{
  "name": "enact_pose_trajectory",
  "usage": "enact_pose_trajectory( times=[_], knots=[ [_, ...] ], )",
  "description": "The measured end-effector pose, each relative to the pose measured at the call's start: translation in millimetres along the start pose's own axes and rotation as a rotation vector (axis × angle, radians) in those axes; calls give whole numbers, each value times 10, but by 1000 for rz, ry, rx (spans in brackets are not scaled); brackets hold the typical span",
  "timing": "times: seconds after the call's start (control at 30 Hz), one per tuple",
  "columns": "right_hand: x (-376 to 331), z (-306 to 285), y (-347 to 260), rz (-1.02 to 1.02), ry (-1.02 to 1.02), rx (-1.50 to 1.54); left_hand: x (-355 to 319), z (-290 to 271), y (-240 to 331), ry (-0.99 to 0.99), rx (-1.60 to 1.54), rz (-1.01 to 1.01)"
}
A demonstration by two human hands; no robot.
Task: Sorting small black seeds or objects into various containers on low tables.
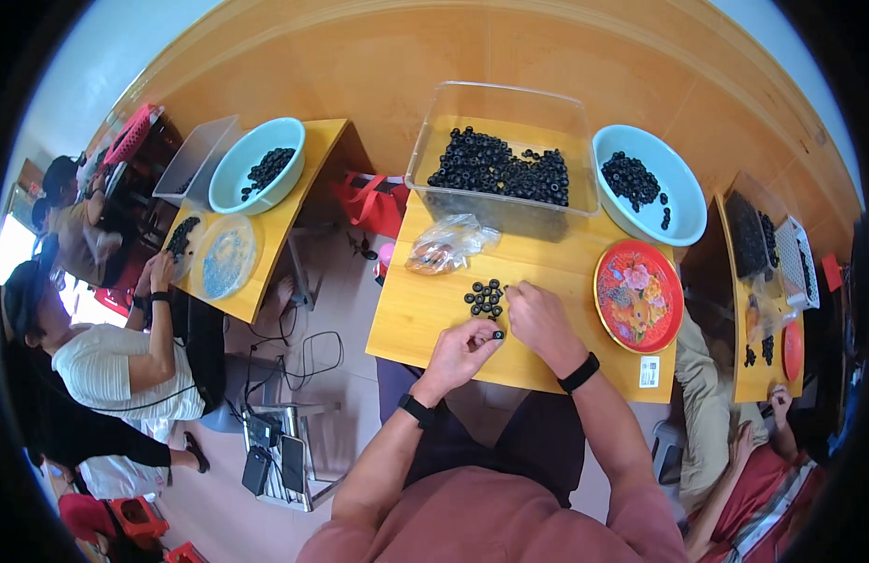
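My left hand [460, 355] is closed at the near part of the wooden table [406, 324], pinching a small black ring-shaped piece [497, 335] between thumb and fingertips. Just to its right, my right hand [541, 324] has its fingers pressed together over the tabletop. What they hold, if anything, is too small to make out. Beyond my left hand lies a loose cluster of several black rings [484, 297], their holes facing up. Both wrists wear dark bands.
At the back stands a clear plastic bin [500, 211] of black rings, with a light-blue basin [682, 225] beside it. A clear bag [450, 246] lies left, a red floral tray [638, 296] right. People sit at tables on both sides. Cables [312, 361] trail across the floor.
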State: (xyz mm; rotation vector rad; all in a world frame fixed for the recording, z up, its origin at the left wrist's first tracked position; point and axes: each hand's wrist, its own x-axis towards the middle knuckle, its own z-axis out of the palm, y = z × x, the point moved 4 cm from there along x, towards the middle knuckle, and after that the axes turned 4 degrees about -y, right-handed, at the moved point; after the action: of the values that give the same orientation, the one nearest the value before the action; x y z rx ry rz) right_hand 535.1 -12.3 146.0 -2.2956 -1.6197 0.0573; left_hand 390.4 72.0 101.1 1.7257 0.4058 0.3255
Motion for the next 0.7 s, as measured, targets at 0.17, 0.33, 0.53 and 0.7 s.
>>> enact_pose_trajectory(
  times=[0.17, 0.33, 0.53, 0.7],
  knots=[
    [-143, -117, 66, 96, 30, 284, 1, -22, 32, 0, -31, -5],
    [-393, -130, 143, 390, -14, 794, 21, -16, 24, -6, -76, -10],
    [-473, -159, 4, 293, 68, 773, 30, -33, 12, 16, -70, 28],
    [-528, -117, -90, 273, 125, 833, 24, -22, 18, 11, 16, 58]
  ],
)
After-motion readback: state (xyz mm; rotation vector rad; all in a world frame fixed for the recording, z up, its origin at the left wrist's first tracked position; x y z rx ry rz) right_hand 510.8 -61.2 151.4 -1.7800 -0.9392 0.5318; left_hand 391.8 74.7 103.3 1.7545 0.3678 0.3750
